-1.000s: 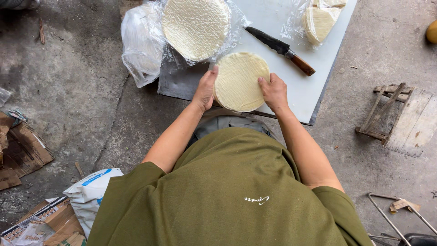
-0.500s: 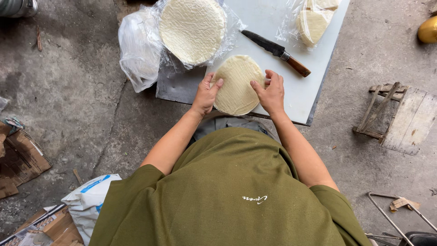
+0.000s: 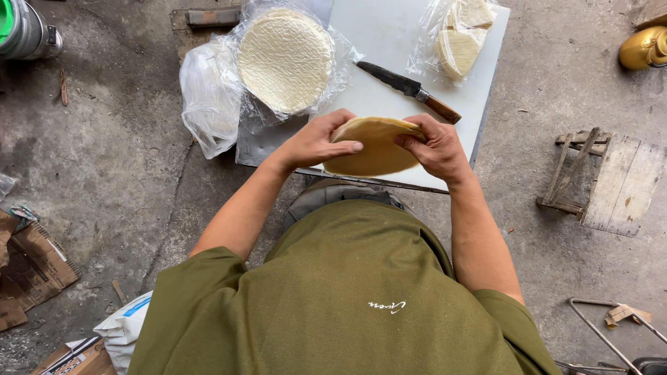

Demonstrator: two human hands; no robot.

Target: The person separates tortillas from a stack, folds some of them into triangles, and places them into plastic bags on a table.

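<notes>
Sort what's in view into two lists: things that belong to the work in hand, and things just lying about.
In use:
left hand and right hand, gripping a stack of round pale-yellow wafers
white cutting board
wooden-handled knife
bagged round white wafers
bagged cut wafer pieces

Lying about:
small wooden stool
torn brown cardboard
yellow container

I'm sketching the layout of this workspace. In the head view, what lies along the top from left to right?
Metal can → crumpled plastic bag → round stack of flat wafers → knife → bagged cut wafers → yellow pot.
</notes>
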